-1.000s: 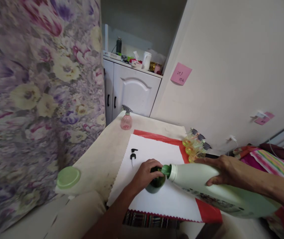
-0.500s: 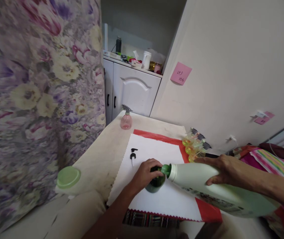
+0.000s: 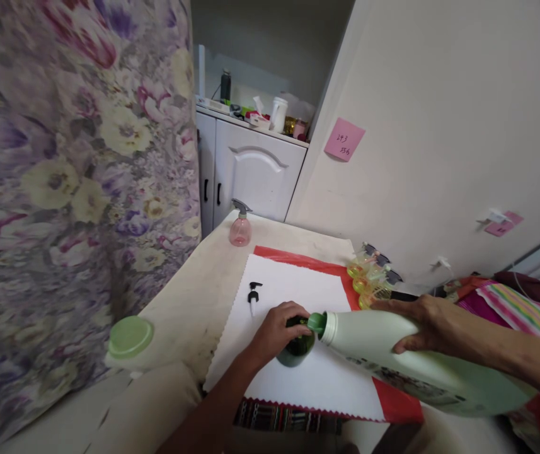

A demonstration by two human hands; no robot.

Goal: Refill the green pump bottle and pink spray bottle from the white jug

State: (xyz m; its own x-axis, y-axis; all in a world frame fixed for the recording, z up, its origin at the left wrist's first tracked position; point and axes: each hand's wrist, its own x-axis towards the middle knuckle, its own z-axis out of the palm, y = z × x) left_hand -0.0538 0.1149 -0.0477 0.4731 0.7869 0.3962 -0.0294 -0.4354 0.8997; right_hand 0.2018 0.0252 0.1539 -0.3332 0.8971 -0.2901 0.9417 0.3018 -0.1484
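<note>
My left hand [image 3: 276, 331] is wrapped around a small dark green bottle [image 3: 295, 352] that stands on a white sheet [image 3: 293, 293]. My right hand [image 3: 423, 321] grips a large pale green jug [image 3: 421, 369], tipped nearly flat, with its green spout [image 3: 315, 323] right over the small bottle's mouth. A black pump head [image 3: 253, 295] lies loose on the white sheet, just beyond my left hand.
A pink spray bottle [image 3: 240, 226] stands at the table's far end. Several yellow spray bottles [image 3: 372, 274] sit by the wall. A bottle with a light green cap [image 3: 130, 340] lies at the left edge. A floral curtain [image 3: 62, 176] hangs on the left.
</note>
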